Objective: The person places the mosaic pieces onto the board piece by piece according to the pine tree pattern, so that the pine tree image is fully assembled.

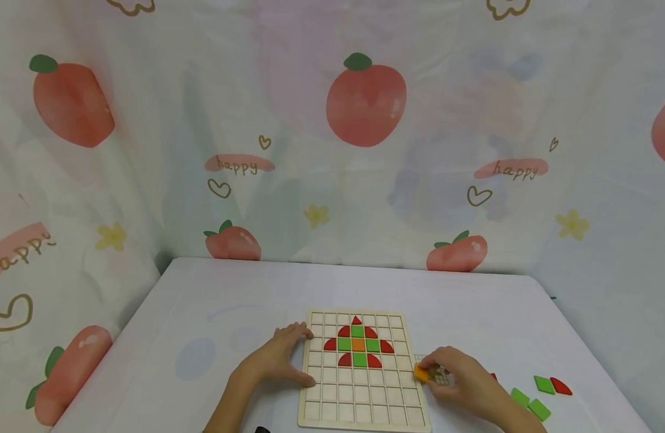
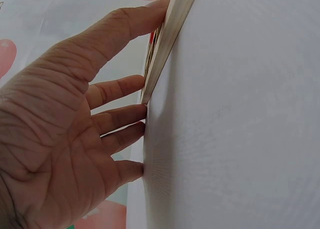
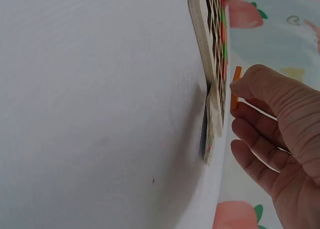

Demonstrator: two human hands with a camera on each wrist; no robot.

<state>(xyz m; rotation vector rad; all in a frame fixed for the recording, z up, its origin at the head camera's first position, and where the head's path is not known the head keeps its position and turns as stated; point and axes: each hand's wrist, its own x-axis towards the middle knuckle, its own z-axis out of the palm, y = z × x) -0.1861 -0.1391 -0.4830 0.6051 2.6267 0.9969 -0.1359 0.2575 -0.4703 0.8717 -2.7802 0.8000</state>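
Note:
A wooden grid board (image 1: 345, 394) lies on the table, with green squares, red quarter-round pieces, a red triangle and an orange square (image 1: 358, 344) in its upper half. The left hand (image 1: 275, 358) rests at the board's left edge, fingers spread, its thumb on the rim; the left wrist view shows this hand (image 2: 75, 119) against the board's side (image 2: 172, 34). At the board's right edge the right hand (image 1: 464, 379) pinches an orange piece (image 1: 421, 372) between thumb and finger. In the right wrist view the hand (image 3: 285, 129) holds this thin orange piece (image 3: 235, 101) above the surface.
A printed pattern card (image 1: 440, 377) lies partly under the right hand, beside the board. To the right on the table are loose green pieces (image 1: 539, 409) and a red quarter-round piece (image 1: 561, 386). A patterned cloth (image 1: 364, 198) hangs behind the table.

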